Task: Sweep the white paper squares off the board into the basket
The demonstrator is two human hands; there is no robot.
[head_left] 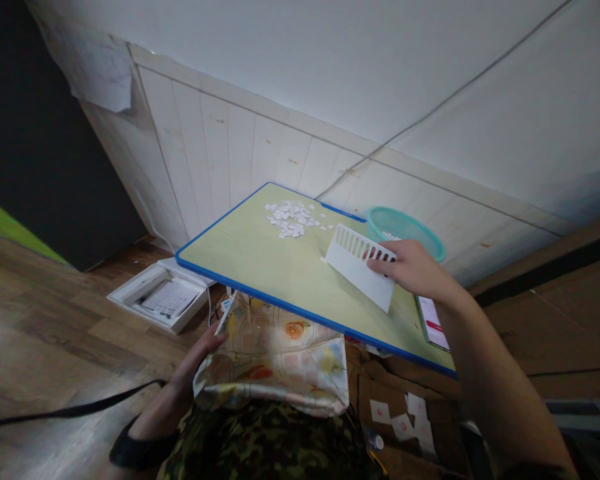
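Observation:
My right hand (405,267) is closed on the edge of a white slotted plate (360,273), a flat panel with a row of oblong holes along its far side. It is tilted over the right part of a yellow-green tabletop with a blue rim (260,267). Farther back on the table lies a loose pile of small white pieces (293,219). Low on the left, my left hand (211,341) is closed around a thin white strip (227,315) beside a fruit-patterned cloth (280,343) over my lap. Its fingertips are partly hidden.
A turquoise bowl (405,223) with white pieces inside stands at the table's back right. A phone (433,323) lies by the right edge, under my forearm. An open white box (160,297) sits at floor level on the left. White cards (403,427) lie on brown cardboard below.

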